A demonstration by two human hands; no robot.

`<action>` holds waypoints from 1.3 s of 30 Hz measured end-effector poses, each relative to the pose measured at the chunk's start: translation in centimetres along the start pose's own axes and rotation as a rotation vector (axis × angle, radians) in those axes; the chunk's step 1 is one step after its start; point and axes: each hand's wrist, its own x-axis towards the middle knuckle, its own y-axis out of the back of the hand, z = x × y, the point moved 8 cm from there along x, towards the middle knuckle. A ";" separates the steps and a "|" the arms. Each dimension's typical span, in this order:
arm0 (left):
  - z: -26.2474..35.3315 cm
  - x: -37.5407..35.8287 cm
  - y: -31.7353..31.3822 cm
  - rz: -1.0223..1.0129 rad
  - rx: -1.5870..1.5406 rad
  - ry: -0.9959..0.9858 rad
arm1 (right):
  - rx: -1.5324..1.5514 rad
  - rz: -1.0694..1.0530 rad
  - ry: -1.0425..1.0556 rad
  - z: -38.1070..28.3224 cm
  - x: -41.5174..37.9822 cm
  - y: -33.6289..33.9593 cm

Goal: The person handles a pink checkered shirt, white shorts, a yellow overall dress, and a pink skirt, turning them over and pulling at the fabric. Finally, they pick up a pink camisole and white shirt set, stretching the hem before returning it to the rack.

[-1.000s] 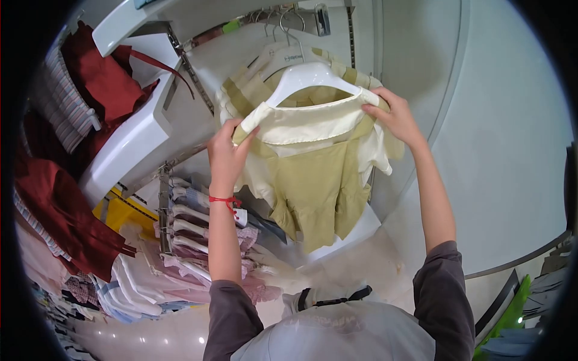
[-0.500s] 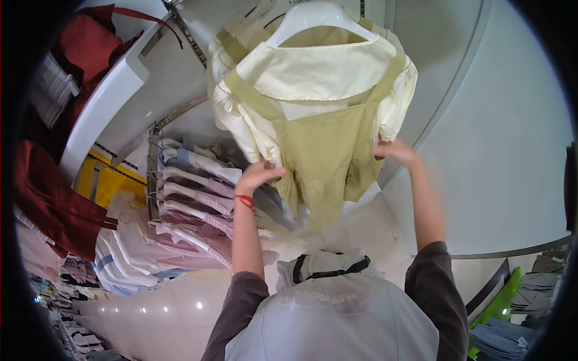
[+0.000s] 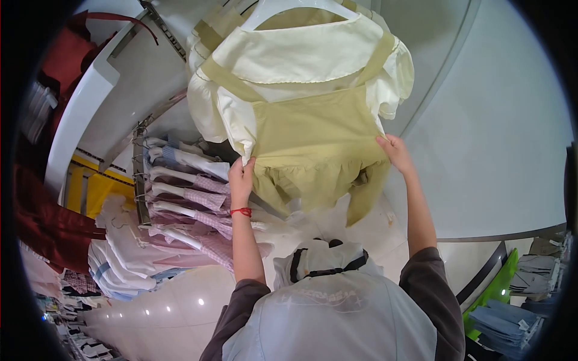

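Observation:
A cream blouse (image 3: 289, 57) with a khaki pinafore (image 3: 316, 129) over it hangs from a white hanger (image 3: 295, 7) at the top centre. My left hand (image 3: 241, 175), with a red band at the wrist, pinches the outfit's left side near the waist. On the right side, my right hand (image 3: 392, 150) pinches the cloth at about the same height. The pinafore front is stretched flat between the two hands, and its gathered lower part hangs loose. Behind it, part of another similar garment shows.
Left of the outfit, pink and white clothes (image 3: 205, 198) hang on a metal rack (image 3: 139, 180). Dark red garments (image 3: 42, 210) hang at the far left, beside a white curved panel (image 3: 84, 102). Folded jeans (image 3: 503, 325) lie at the lower right.
Both hands have closed on the outfit's sides. The khaki front, which hung narrow and folded, is now pulled wide and flat. The outfit appears higher and slightly left in view.

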 end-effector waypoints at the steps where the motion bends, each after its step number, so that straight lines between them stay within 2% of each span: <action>1: 0.0 -0.1 0.1 -0.026 0.030 0.043 | 0.005 0.004 -0.019 0.1 0.0 0.2; 5: -0.4 -0.6 -0.2 -0.051 -0.008 0.145 | 0.048 0.001 -0.044 1.7 0.1 0.7; 7: -0.8 -0.9 -0.5 -0.049 -0.128 0.105 | 0.000 0.017 -0.047 1.5 -0.2 0.9; 9: -1.4 -1.7 -0.9 -0.061 -0.287 0.110 | 0.088 0.080 -0.006 0.4 -1.9 -0.2; 11: -1.9 -3.3 -2.2 -0.085 -0.484 0.158 | 0.053 0.001 -0.018 0.9 -3.3 -1.6; 13: -3.1 -5.4 -5.2 -0.229 -0.485 0.220 | -0.103 -0.217 -0.087 5.2 -4.1 -3.3; 15: -4.5 -7.4 -8.6 -0.368 -0.494 0.229 | -0.443 -0.593 -0.213 10.3 -5.9 -6.4; 16: -5.4 -8.3 -10.3 -0.434 -0.503 0.205 | -0.317 -0.557 -0.238 11.9 -6.3 -7.1; 17: -7.5 -9.5 -11.3 -0.456 -0.347 0.255 | -0.192 -0.520 -0.260 13.4 -7.0 -7.9; 18: -8.3 -10.3 -11.5 -0.430 -0.385 0.330 | -0.069 -0.482 -0.280 14.9 -7.6 -8.5; 20: -9.6 -11.2 -11.7 -0.374 -0.460 0.478 | 0.269 -0.231 -0.234 17.8 -8.3 -7.8; 21: -10.1 -11.1 -11.1 -0.298 -0.462 0.448 | 0.436 -0.103 -0.210 17.8 -8.5 -6.9; 24: -11.2 -10.6 -8.6 -0.085 -0.453 0.355 | 0.236 0.134 -0.350 18.8 -9.1 -2.4; 27: -11.7 -9.7 -5.3 0.098 -0.343 0.257 | -0.064 0.444 0.044 14.9 -8.8 2.0; 29: -11.7 -9.1 -3.2 0.210 -0.231 0.164 | -0.211 0.474 0.094 14.4 -8.6 3.8; 32: -11.2 -8.9 -0.9 0.246 -0.088 0.170 | -0.347 0.493 0.069 12.9 -8.7 5.9; 33: -11.2 -8.9 -0.1 0.251 0.010 0.169 | -0.379 0.493 0.044 12.4 -8.6 6.3; 36: -10.6 -8.7 1.0 0.209 0.130 0.146 | -0.453 0.540 0.180 10.6 -8.0 8.0; 39: -8.9 -9.0 1.2 0.206 0.104 0.166 | -0.506 0.540 0.153 9.2 -7.1 8.8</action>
